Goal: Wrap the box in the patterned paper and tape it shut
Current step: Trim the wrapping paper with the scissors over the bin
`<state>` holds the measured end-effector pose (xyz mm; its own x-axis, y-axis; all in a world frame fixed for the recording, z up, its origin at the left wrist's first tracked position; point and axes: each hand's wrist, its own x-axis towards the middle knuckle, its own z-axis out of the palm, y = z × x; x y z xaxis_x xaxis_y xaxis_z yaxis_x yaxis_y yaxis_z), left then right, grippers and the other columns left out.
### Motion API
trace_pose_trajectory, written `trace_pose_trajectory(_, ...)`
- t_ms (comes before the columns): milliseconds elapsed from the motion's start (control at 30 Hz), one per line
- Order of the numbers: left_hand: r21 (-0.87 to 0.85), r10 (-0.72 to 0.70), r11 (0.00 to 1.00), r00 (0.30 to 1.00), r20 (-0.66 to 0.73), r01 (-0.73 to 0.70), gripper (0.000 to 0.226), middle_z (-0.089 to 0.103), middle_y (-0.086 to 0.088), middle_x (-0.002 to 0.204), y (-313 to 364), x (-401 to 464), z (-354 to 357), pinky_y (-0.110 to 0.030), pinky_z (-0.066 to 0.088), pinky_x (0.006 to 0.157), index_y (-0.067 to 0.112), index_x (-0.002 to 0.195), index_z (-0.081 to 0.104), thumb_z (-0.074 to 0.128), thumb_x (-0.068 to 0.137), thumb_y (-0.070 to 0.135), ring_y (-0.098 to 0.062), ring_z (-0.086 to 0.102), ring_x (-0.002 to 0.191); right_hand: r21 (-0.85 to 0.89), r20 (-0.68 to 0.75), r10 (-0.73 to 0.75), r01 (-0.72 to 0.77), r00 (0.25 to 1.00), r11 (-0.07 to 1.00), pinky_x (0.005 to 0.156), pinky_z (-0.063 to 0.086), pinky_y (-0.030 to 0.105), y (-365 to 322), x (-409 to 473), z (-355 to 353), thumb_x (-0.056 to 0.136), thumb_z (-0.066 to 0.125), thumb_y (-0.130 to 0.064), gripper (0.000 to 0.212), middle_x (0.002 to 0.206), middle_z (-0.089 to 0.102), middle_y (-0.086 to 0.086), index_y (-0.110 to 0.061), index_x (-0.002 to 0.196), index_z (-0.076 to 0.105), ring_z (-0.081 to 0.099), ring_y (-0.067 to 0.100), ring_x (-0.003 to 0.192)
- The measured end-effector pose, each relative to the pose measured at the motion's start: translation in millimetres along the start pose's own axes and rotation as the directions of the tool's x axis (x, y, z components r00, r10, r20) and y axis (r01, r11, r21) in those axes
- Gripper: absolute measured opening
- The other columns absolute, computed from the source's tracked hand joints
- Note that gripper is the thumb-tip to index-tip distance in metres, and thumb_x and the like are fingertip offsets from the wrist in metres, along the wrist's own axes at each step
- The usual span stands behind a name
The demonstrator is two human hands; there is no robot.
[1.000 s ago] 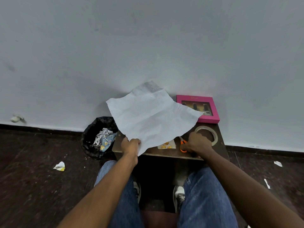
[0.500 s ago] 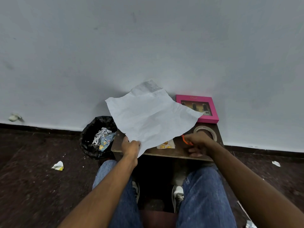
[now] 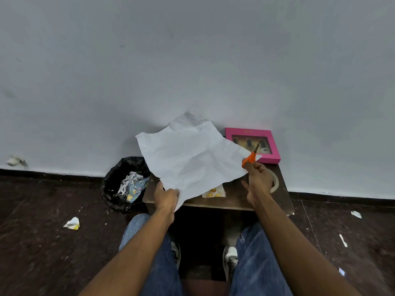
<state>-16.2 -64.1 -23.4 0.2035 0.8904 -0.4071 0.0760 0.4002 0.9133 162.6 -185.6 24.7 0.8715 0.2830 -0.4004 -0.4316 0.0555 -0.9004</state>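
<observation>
Currently, the left hand is pinching the near corner of the paper, holding it raised above the counter. The right hand is gripping orange scissors at the sheet's right edge, presumably to trim it. The pink box is resting unwrapped at the counter's far edge, against the wall, clear of the cut.

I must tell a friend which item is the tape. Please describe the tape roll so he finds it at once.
Look at the small dark wooden table against the white wall. Near its right edge, in front of the flat pink box, lies the pale ring-shaped tape roll, partly hidden behind the right hand. It alone is a ring.
</observation>
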Motion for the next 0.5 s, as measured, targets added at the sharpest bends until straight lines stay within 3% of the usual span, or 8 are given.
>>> trace_pose_trajectory(67,0.011,0.018,1.0,1.0,0.005,-0.018,0.044,0.06,-0.002,0.093,0.1,-1.5,0.4,-0.015,0.05,0.055,0.014,0.117,0.051,0.047,0.087,-0.018,-0.015,0.057,0.078,-0.136,-0.022,-0.061,0.057,0.998,0.989,0.078,0.045,0.035,-1.1,4.5,2.3,0.087,0.074,-0.014,0.011,0.084,0.065,-0.002,-0.014,0.087,0.063,0.059,0.018,0.089)
trace_pose_trajectory(133,0.008,0.04,0.999,0.999,0.012,-0.04,0.046,0.059,0.002,0.089,-1.0,-3.6,0.2,-0.01,0.046,0.049,0.014,0.118,0.051,0.046,0.087,-0.019,-0.011,0.055,0.073,-0.263,-0.059,-0.117,0.098,0.991,0.96,0.078,0.047,0.032,-1.1,8.3,3.2,0.086,0.075,-0.014,0.012,0.088,0.067,0.001,-0.011,0.093,0.065,0.063,0.02,0.089)
trace_pose_trajectory(233,0.022,0.085,0.996,0.996,0.02,-0.085,0.052,0.061,0.004,0.091,-3.5,-7.1,-1.0,-0.016,0.049,0.059,0.017,0.121,0.053,0.045,0.085,-0.02,-0.009,0.057,0.075,-0.259,-0.082,-0.201,0.174,0.976,0.95,0.075,0.052,0.029,1.2,4.9,0.3,0.085,0.076,-0.014,0.018,0.088,0.07,0.004,-0.004,0.098,0.069,0.065,0.017,0.08)
trace_pose_trajectory(333,0.046,0.125,0.991,0.991,0.047,-0.127,0.057,0.064,0.002,0.101,-4.7,-11.4,0.2,-0.027,0.053,0.078,0.018,0.122,0.055,0.046,0.082,-0.021,-0.012,0.062,0.087,-0.143,-0.096,-0.308,0.293,0.947,0.946,0.065,0.048,0.024,9.3,-9.1,-12.4,0.083,0.075,-0.008,0.009,0.069,0.064,-0.003,-0.003,0.082,0.069,0.056,0.007,0.061)
trace_pose_trajectory(400,0.062,0.147,0.986,0.986,0.075,-0.152,0.059,0.065,-0.004,0.11,-6.3,-11.9,2.6,-0.034,0.053,0.086,0.02,0.12,0.055,0.047,0.08,-0.022,-0.021,0.063,0.099,-0.104,-0.129,-0.348,0.336,0.929,0.936,0.065,0.048,0.025,18.9,-17.4,-24.0,0.081,0.076,-0.007,0.014,0.06,0.06,-0.011,-0.009,0.072,0.066,0.052,0.007,0.06)
trace_pose_trajectory(500,0.104,0.155,0.981,0.981,0.114,-0.167,0.06,0.065,-0.007,0.117,-6.5,-9.6,6.3,-0.031,0.05,0.089,0.017,0.125,0.055,0.045,0.08,-0.022,-0.023,0.061,0.107,-0.143,-0.128,-0.343,0.325,0.931,0.935,0.067,0.051,0.029,29.1,-19.7,-35.8,0.081,0.077,-0.009,0.013,0.058,0.061,-0.014,-0.01,0.072,0.067,0.055,0.011,0.064)
